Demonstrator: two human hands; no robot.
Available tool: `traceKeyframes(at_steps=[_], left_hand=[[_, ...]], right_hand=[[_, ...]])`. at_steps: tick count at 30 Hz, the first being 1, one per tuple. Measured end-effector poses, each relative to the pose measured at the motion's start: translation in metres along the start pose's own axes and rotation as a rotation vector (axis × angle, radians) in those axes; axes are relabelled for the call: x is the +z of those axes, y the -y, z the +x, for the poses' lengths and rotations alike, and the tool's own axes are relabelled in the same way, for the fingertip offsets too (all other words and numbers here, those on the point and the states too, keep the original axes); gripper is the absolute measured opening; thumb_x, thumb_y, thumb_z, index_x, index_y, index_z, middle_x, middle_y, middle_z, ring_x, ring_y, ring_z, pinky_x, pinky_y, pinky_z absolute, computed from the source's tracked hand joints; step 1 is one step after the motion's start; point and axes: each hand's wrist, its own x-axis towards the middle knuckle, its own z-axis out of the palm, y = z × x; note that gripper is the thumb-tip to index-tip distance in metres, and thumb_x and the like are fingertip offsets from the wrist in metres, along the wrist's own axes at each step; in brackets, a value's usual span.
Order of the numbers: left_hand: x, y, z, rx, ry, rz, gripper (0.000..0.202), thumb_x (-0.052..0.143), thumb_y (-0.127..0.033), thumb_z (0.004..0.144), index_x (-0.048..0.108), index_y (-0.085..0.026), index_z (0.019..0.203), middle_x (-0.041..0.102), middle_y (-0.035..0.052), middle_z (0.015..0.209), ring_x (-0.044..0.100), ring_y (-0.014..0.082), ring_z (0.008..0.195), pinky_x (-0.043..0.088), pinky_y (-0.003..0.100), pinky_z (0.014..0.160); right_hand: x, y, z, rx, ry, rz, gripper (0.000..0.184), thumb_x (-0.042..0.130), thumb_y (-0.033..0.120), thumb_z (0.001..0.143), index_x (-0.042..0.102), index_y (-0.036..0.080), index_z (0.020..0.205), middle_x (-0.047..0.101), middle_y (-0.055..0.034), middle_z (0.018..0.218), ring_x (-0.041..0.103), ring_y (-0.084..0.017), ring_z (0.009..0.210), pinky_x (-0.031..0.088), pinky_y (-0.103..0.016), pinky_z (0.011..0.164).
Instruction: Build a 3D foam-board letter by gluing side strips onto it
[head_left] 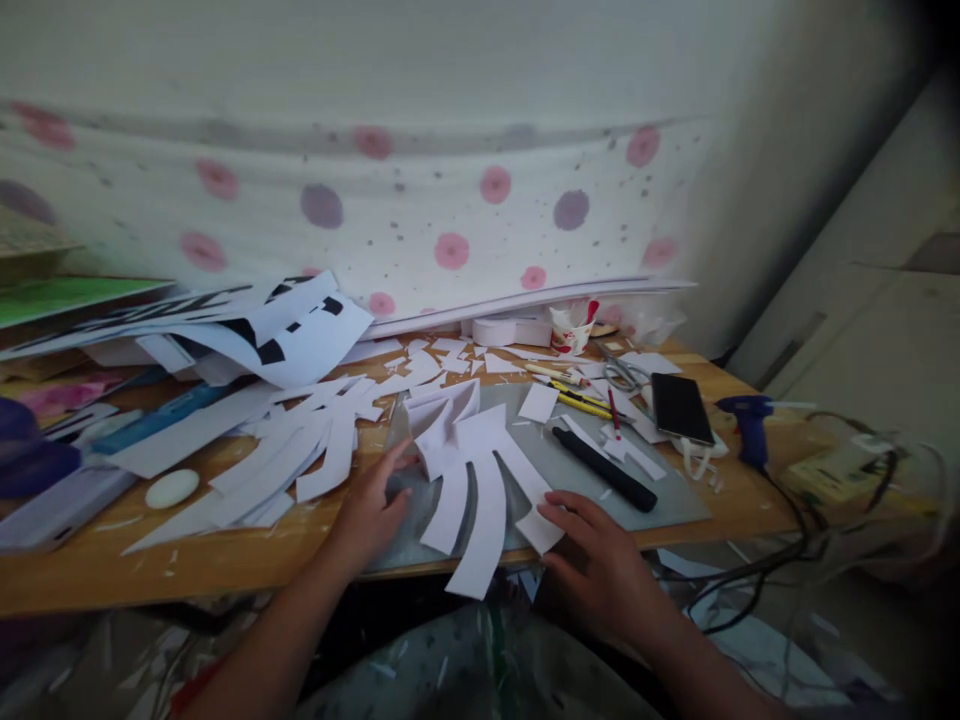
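Observation:
A white paper piece cut into several curved strips (480,525) lies over the front of a grey cutting mat (667,505), its upper part folded into upright panels (442,415). My left hand (371,510) is beside the folded part, thumb and forefinger apart, fingertips at the paper's left edge. On the other side, my right hand (596,555) touches the end of the rightmost strip with its fingertips, thumb spread away below. Behind that hand lies a black stick-like tool (604,468) on the mat.
Loose paper strips (285,450) and a white oval object (172,489) are at left. A yellow utility knife (581,400), scissors (622,373), a phone (681,408) and a blue glue gun (750,425) with trailing cable lie right. A paper cup (571,330) stands behind.

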Motion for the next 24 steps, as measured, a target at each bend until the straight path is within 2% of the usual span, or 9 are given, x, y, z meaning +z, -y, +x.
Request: traceKeyframes(at_steps=[5,9,13,17,20,24], left_hand=[[-0.002,0.002,0.001,-0.002,-0.015,0.017,0.056,0.043,-0.024,0.081,0.039,-0.021,0.137,0.065,0.0054,0.120,0.055,0.0236,0.117,0.037,0.044,0.105],[-0.001,0.001,0.003,0.012,0.028,0.056,0.055,0.043,-0.023,0.080,0.042,-0.022,0.135,0.065,0.0044,0.121,0.054,0.0239,0.119,0.037,0.045,0.106],[0.002,0.002,0.002,0.002,-0.092,0.016,0.052,0.044,-0.020,0.079,0.048,-0.019,0.130,0.063,0.0084,0.123,0.057,0.0237,0.116,0.041,0.045,0.104],[-0.001,0.000,-0.011,-0.006,-0.197,0.081,0.043,0.045,-0.017,0.079,0.055,-0.018,0.121,0.066,0.0088,0.115,0.062,0.0209,0.105,0.049,0.039,0.095],[-0.011,-0.006,-0.018,0.009,-0.219,0.138,0.031,0.047,-0.019,0.080,0.064,-0.021,0.106,0.069,0.0063,0.104,0.063,0.0202,0.100,0.050,0.036,0.092],[-0.044,-0.001,-0.013,-0.051,-0.226,0.215,0.026,0.045,-0.023,0.082,0.066,-0.023,0.098,0.069,0.0052,0.100,0.062,0.0201,0.098,0.050,0.035,0.089]], right_hand=[[-0.001,-0.010,0.007,0.070,-0.083,-0.040,0.035,0.056,0.017,0.082,0.064,0.020,0.116,0.060,-0.0122,0.127,0.059,-0.024,0.114,0.049,-0.041,0.099],[-0.006,-0.013,0.014,0.062,-0.047,-0.094,0.038,0.053,0.014,0.080,0.066,0.019,0.115,0.060,-0.0115,0.129,0.057,-0.025,0.118,0.047,-0.045,0.101],[-0.006,-0.019,0.012,-0.029,-0.016,-0.107,0.043,0.058,0.018,0.076,0.064,0.024,0.119,0.059,-0.0081,0.132,0.053,-0.027,0.123,0.045,-0.048,0.102],[0.004,-0.035,0.006,-0.021,-0.195,-0.131,0.029,0.058,0.034,0.083,0.067,0.023,0.109,0.065,-0.0108,0.118,0.062,-0.027,0.108,0.054,-0.047,0.090],[0.005,-0.040,0.012,-0.117,-0.262,-0.138,0.027,0.057,0.038,0.084,0.068,0.025,0.105,0.069,-0.0086,0.108,0.067,-0.025,0.097,0.057,-0.041,0.081],[0.000,-0.034,0.028,-0.217,-0.294,-0.176,0.024,0.056,0.039,0.085,0.068,0.025,0.101,0.070,-0.0073,0.102,0.069,-0.022,0.090,0.059,-0.034,0.075]])
